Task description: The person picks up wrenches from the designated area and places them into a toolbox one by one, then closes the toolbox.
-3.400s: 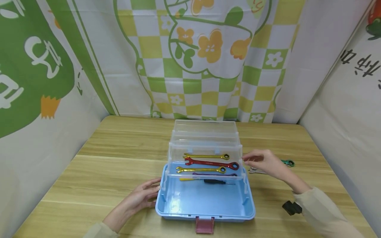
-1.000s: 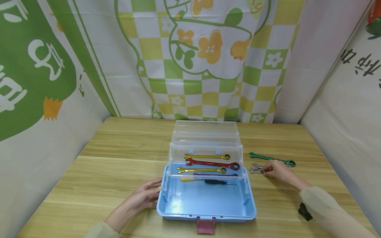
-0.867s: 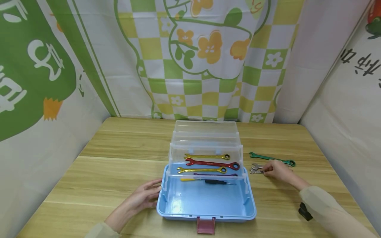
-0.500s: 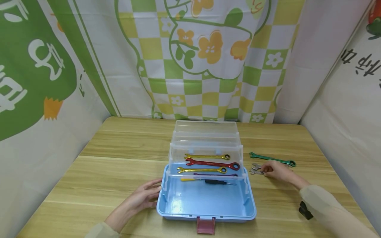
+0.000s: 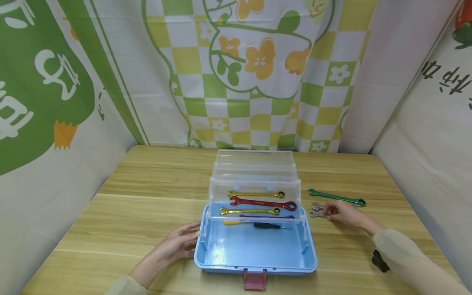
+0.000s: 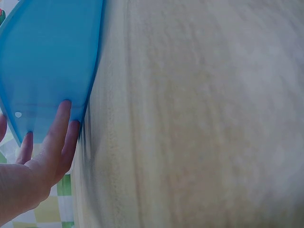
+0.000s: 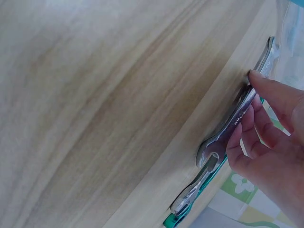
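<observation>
My right hand (image 5: 343, 213) pinches a silver wrench (image 7: 232, 118) by its shaft, low over the table right of the toolbox. Its open end shows left of my fingers in the head view. A second silver wrench (image 5: 316, 206) lies just behind, partly hidden by the hand. Behind both lies a green ratchet wrench (image 5: 335, 197). My left hand (image 5: 180, 241) rests with fairly straight fingers against the left wall of the blue toolbox (image 6: 52, 57). The box's clear tray (image 5: 254, 185) holds two yellow wrenches, a red wrench (image 5: 262, 202) and a purple wrench (image 5: 254, 216).
A yellow-handled tool (image 5: 232, 222) and a black-handled screwdriver (image 5: 267, 225) lie toward the back of the toolbox. A pink latch (image 5: 255, 280) hangs at its front. Black straps (image 5: 380, 261) show by the right sleeve. Patterned curtains (image 5: 243, 102) stand behind the wooden table.
From beside the tray's right edge, my right hand has come right and down to the silver wrench. Over the last second it has barely shifted. The left hand stays on the box.
</observation>
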### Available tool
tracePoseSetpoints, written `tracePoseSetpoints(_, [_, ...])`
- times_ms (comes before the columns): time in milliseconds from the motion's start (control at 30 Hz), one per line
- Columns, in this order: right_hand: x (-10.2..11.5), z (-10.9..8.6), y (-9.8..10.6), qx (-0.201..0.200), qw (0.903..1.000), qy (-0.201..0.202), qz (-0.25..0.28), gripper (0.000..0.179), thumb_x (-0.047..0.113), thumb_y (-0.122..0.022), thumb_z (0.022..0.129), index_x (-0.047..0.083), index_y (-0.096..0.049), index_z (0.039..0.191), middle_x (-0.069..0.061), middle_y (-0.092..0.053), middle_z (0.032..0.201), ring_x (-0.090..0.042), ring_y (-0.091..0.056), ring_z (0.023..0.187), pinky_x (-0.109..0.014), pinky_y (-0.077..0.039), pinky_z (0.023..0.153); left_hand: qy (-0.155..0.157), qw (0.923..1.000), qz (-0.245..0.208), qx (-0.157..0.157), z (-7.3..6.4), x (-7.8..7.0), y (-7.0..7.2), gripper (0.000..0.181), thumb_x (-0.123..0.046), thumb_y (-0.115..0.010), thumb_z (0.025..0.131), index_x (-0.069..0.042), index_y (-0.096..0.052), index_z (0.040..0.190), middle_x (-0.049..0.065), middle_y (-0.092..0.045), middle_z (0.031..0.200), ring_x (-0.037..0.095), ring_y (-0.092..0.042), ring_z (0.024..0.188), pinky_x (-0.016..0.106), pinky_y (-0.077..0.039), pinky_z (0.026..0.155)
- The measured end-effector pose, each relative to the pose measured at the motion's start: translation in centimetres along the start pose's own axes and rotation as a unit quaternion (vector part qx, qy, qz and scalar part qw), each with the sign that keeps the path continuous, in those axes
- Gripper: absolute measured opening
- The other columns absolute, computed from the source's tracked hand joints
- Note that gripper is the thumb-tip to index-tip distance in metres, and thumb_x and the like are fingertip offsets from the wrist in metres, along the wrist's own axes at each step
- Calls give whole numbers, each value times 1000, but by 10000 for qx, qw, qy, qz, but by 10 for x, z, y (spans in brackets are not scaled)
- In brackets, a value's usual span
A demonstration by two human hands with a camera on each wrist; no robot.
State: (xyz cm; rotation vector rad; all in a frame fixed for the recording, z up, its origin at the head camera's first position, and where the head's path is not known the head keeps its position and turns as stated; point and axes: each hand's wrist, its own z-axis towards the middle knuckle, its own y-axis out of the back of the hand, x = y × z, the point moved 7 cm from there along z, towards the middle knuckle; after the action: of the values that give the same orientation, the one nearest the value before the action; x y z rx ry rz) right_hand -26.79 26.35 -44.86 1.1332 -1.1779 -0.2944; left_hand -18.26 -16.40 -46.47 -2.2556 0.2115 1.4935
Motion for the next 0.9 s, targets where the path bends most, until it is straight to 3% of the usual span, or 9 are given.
tracePoseSetpoints(567, [-3,-4,6,-313,9992,-166,170,11,-1,-67,71,4,-64,80,-1,-62,78,-5,-53,69,-21,-47,60,-16,10000,-39,2,0,0,-1,63,-17,-49,89,7,-14,136,14,-48,120,21,-53,102,46,-43,87])
tracePoseSetpoints(900, [10,-2,25,-382,9988,-217,199,10,0,-65,74,1,-65,84,-4,-64,79,-8,-55,69,-21,-47,58,-34,10000,-1,-2,-1,-1,-1,64,-17,-49,90,7,-13,137,18,-44,123,22,-52,103,46,-43,88])
